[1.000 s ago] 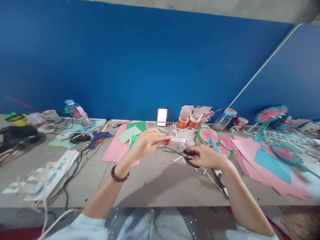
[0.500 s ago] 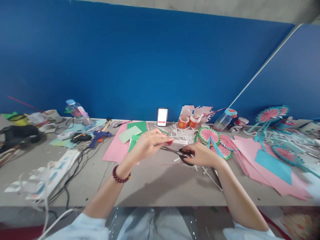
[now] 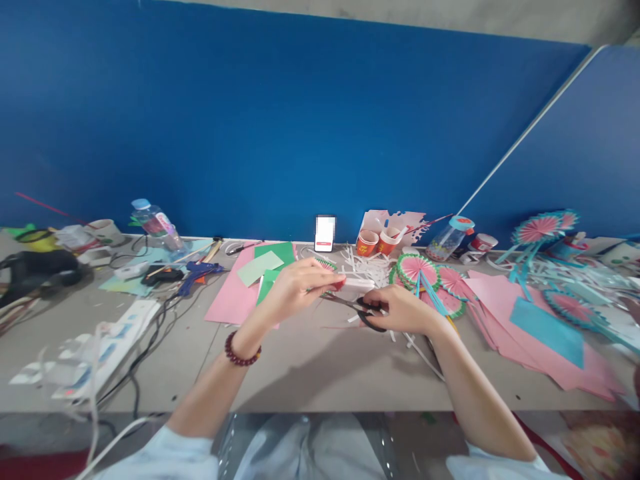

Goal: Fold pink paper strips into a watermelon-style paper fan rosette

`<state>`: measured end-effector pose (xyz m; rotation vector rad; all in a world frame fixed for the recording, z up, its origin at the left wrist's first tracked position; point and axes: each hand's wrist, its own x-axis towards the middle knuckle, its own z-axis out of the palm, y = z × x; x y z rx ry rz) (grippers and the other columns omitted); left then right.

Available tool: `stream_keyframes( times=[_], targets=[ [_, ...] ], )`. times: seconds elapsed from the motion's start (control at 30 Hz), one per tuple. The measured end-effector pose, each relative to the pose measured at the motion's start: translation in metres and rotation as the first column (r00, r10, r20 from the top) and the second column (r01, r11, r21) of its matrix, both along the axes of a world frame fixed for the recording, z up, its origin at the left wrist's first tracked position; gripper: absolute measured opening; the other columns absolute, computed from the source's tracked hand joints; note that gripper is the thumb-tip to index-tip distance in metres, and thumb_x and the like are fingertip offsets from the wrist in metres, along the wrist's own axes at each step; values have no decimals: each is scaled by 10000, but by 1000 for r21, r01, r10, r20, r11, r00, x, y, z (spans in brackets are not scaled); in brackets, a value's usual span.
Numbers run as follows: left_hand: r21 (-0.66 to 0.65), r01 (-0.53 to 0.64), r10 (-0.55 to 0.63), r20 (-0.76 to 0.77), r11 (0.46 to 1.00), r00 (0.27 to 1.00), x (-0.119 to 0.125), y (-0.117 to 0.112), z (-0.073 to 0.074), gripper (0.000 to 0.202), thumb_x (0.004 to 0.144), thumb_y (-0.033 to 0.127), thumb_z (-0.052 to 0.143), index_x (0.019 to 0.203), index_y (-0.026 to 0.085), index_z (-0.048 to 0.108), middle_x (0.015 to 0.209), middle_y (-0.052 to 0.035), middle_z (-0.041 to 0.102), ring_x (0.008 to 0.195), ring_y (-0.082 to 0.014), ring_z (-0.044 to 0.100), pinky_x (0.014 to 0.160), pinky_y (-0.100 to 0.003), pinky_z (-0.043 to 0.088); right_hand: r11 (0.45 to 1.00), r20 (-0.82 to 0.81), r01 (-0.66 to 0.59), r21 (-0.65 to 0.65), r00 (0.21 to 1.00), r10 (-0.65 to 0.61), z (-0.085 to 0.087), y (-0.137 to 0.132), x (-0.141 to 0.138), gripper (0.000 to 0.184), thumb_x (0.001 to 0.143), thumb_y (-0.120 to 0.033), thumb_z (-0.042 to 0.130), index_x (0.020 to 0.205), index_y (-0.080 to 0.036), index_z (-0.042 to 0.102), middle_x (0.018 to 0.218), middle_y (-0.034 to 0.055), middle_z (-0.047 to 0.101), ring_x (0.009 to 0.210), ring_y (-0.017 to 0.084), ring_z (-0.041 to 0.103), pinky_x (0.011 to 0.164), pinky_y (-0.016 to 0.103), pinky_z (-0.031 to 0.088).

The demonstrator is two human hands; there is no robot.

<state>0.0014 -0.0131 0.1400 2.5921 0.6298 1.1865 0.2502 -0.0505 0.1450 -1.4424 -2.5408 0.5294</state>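
Observation:
My left hand (image 3: 295,287) is closed in a pinch, with a small red piece (image 3: 339,285) at its fingertips; its exact kind is too small to make out. The fingers of my right hand (image 3: 407,310) are in the black handles of a pair of scissors (image 3: 371,323). Its blades point left, to just beneath the red piece and my left fingertips. Whether the blades touch the piece I cannot tell. Right behind the scissors lies a white block-like thing (image 3: 359,286), partly covered by my hands.
Pink and green paper sheets (image 3: 227,300) lie left, beside a blue glue gun (image 3: 196,277) and a power strip (image 3: 113,347). A phone (image 3: 325,235) leans at the back. White paper shreds (image 3: 373,267), paper cups (image 3: 367,244), folded paper rosettes (image 3: 417,270) and pink sheets (image 3: 545,347) occupy the right.

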Motion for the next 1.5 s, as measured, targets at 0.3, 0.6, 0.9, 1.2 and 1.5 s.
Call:
stream_keyframes(
  times=[0.3,0.6,0.9,1.2,1.5],
  targets=[
    [-3,0,0,-9,1000,1000,0,-1,-1,321,883,176,543,1160,320,621,984,10,726,937,-154,592,784,-306,528,999,-5,-9,-39,1000,9,-1,2,1,186,754,-333,548,641,-192,596,561,-13,540,526,102,392,519,232,261],
    [-1,-8,8,-2,1000,1000,2,-3,0,294,879,177,551,1130,302,639,957,11,730,910,-148,590,764,-288,520,998,2,-20,-58,1000,20,-3,3,4,179,777,-337,544,701,-195,623,602,-11,571,545,104,423,536,229,272],
    [-10,0,0,2,1000,1000,0,-1,-1,301,878,168,549,1139,291,634,963,5,727,908,-153,588,760,-293,519,995,-4,-31,-92,1000,31,-4,4,4,178,779,-316,540,674,-192,613,583,-19,550,540,104,423,525,226,271],
    [1,0,0,2,1000,1000,-1,0,-2,304,878,168,554,1149,283,629,988,1,726,916,-148,589,782,-300,524,992,-15,-17,-129,1000,15,-5,3,7,167,781,-321,541,720,-190,624,614,-11,572,548,105,438,536,225,292],
    [-3,4,-4,17,1000,1000,0,-1,-1,285,874,174,563,1125,286,640,966,7,730,884,-145,590,759,-297,529,993,-10,-19,-119,1000,18,-7,4,6,143,771,-295,533,699,-193,603,600,-19,544,546,102,412,537,224,280]
  ],
)
